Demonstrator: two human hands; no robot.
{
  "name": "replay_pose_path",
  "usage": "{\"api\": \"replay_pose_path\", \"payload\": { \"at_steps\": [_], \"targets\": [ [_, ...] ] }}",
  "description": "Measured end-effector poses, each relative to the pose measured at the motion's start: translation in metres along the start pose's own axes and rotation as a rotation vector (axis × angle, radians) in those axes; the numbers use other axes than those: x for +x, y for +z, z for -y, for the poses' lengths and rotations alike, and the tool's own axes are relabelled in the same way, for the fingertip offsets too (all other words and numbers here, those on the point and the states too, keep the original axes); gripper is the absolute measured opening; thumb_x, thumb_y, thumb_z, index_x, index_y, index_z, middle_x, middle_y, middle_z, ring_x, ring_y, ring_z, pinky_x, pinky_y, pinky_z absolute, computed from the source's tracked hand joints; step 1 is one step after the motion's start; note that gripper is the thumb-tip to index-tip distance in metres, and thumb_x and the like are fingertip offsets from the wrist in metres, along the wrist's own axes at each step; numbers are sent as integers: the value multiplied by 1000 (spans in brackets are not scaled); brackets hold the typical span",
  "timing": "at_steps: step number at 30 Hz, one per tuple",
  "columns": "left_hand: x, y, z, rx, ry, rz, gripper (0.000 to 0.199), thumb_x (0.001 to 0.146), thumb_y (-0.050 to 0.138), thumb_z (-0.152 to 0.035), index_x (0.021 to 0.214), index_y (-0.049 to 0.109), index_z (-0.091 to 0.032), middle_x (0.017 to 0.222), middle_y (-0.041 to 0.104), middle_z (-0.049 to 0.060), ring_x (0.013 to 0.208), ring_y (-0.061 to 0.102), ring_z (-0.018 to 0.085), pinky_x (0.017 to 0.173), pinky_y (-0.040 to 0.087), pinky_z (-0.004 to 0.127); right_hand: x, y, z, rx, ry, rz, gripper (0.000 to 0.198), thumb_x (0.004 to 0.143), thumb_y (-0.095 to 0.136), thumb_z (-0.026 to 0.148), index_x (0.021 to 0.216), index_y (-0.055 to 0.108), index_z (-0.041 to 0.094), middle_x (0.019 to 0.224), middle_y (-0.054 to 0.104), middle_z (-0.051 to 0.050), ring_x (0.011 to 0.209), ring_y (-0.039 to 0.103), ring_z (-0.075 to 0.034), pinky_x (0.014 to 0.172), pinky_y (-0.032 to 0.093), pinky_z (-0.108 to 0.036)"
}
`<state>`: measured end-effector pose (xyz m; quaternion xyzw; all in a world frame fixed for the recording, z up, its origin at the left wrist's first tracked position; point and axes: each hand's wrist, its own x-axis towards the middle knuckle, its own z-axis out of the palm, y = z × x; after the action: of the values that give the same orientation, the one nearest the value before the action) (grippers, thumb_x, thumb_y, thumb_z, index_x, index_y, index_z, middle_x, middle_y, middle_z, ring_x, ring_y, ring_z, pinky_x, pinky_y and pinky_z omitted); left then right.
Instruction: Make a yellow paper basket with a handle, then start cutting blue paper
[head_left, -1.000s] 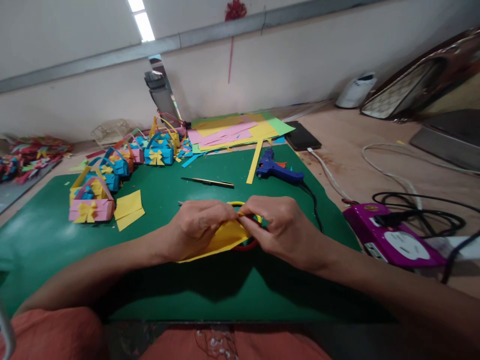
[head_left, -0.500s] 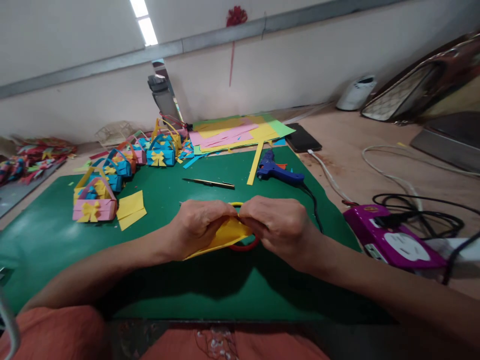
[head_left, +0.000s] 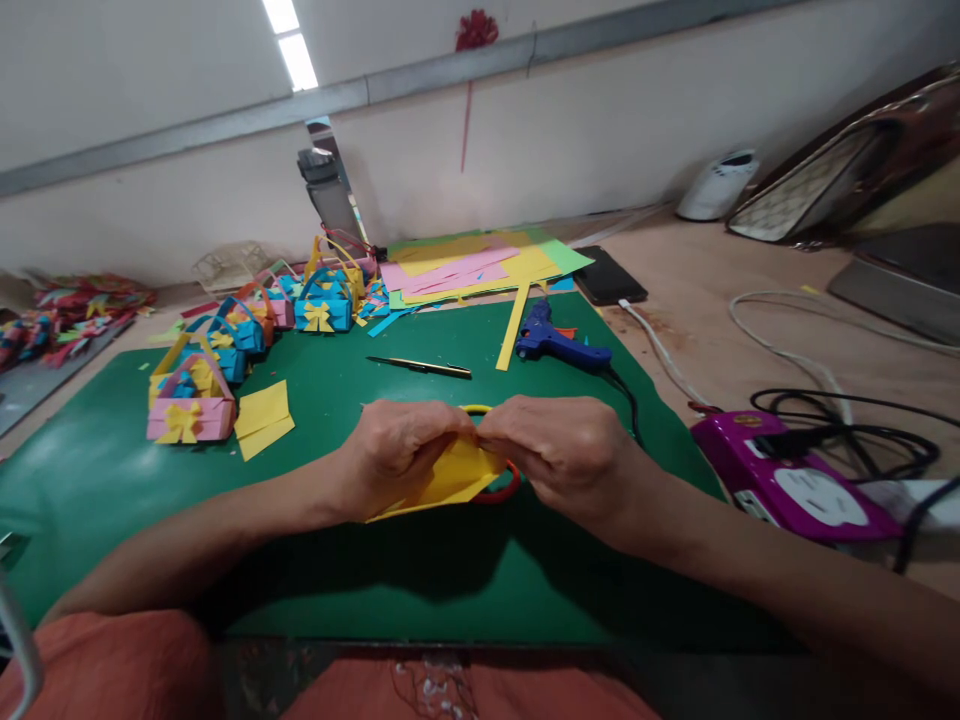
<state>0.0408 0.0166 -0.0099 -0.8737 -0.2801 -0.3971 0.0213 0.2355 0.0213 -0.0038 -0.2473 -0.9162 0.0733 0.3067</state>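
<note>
Centre frame, the left hand point(head_left: 397, 452) and right hand point(head_left: 574, 450) pinch folded yellow paper point(head_left: 450, 478), partly hiding scissors point(head_left: 513, 488) with looped handles.

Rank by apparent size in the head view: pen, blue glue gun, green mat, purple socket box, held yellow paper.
Green mat
Purple socket box
Blue glue gun and yellow paper: too alike to rank, paper partly hidden
Pen

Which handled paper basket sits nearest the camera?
The pink paper basket with a yellow bow on its front, beside the creased yellow paper piece; the other baskets stand farther back.
</note>
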Motion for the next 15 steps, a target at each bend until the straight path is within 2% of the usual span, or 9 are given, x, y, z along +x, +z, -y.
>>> {"api": "replay_pose_path", "payload": {
  "at_steps": [7,15],
  "targets": [
    [-1,1,2,38,30,-36,23,89,43,-15,75,61,-14,62,69,-2,51,63,4,49,45,10,0,5,-2,-39,-4,-74,18,85,44,10,77,59,16,71,66,-3,64,59,-11,57,41,-21],
    [0,2,2,-2,47,-48,18,88,47,-14,78,62,-13,66,70,-2,55,64,3,53,44,6,1,11,-3,-92,-29,-121,19,89,43,17,81,60,14,71,67,-4,62,60,-12,55,40,-21]
  ]
}}
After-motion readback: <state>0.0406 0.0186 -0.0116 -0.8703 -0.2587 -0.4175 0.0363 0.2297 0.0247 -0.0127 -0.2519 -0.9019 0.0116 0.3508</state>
